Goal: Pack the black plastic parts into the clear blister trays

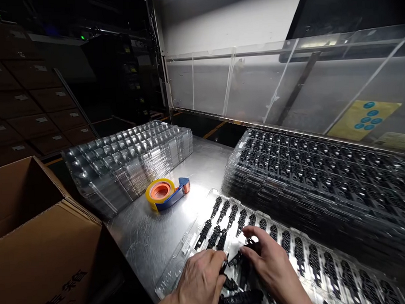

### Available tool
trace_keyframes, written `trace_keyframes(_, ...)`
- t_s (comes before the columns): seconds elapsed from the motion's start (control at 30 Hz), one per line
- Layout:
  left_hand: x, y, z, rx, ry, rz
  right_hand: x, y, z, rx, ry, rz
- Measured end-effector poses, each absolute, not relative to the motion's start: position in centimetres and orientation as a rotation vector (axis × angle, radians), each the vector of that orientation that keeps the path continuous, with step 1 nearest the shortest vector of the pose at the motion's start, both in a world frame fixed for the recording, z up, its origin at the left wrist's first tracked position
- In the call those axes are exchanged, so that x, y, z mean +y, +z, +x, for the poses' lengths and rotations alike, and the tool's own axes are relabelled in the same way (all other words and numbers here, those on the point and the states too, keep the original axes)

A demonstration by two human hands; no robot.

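Observation:
A clear plastic tray (173, 268) lies on the metal table, holding rows of small black ribbed plastic parts (242, 219). My left hand (202, 276) is over the tray's near left side, fingers curled and pinched at a black part that is mostly hidden. To its right, my right hand (274, 267) has thumb and fingers closed around another black part (254, 245). Between and below the hands, several loose black parts (242, 298) lie in a heap on the tray. The tray's near edge is out of view.
A tall stack of filled trays (309, 179) stands at the right, and a stack of clear trays (132, 159) at the back left. A tape dispenser (164, 195) lies on the metal table (142, 238). An open cardboard box (43, 259) is at the left. Clear panels (213, 85) border the back.

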State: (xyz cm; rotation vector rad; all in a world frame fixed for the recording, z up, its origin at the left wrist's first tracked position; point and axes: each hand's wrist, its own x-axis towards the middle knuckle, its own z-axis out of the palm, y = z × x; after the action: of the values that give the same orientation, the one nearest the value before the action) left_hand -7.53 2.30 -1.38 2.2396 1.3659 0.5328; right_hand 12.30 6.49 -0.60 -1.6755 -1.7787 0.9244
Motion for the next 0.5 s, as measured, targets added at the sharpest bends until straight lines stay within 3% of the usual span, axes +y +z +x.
trace_keyframes(0.37, 3.0, 0.6, -8.3, 1.461, 0.840, 1.793, 6.3, -1.5, 10.8, -1.970, 0.557, -1.564)
trace_keyframes(0.5, 3.5, 1.1, -6.6, 1.341, 0.924, 1.491, 4.5, 0.1, 11.5, -1.752, 0.941, -1.587)
